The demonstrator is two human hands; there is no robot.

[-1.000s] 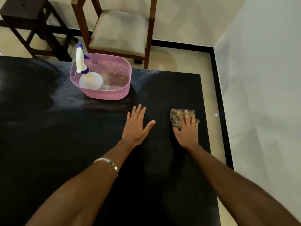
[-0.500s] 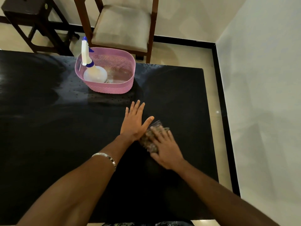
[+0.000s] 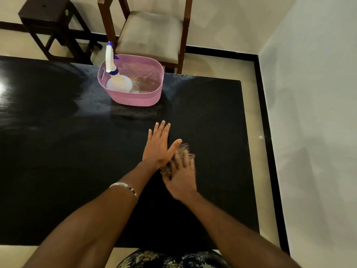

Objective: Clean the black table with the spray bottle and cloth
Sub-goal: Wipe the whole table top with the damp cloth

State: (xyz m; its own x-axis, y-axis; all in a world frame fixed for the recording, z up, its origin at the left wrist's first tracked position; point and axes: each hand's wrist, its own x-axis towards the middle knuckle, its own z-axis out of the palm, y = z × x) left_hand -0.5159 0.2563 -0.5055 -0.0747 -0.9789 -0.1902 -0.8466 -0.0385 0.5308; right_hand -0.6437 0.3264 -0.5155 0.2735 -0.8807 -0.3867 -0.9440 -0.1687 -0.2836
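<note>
while the left hand (image 3: 158, 147) lies flat on the black table (image 3: 58, 151) with fingers straight and spread a little, a silver bracelet (image 3: 123, 187) circles its wrist. beyond that hand's fingertips, off to their left, a pink perforated basket (image 3: 135, 97) stands on the table, and the white spray bottle (image 3: 114, 78) with blue trim sits upright in the basket's left end. behind the basket stands a wooden chair (image 3: 150, 33), with a dark stool (image 3: 50, 22) further left. just right of the left thumb, the right hand (image 3: 180, 178), blurred, presses straight fingers on the brownish cloth (image 3: 183, 151), which lies crumpled on the table under its fingertips. the cloth touches the left hand's thumb edge.
</note>
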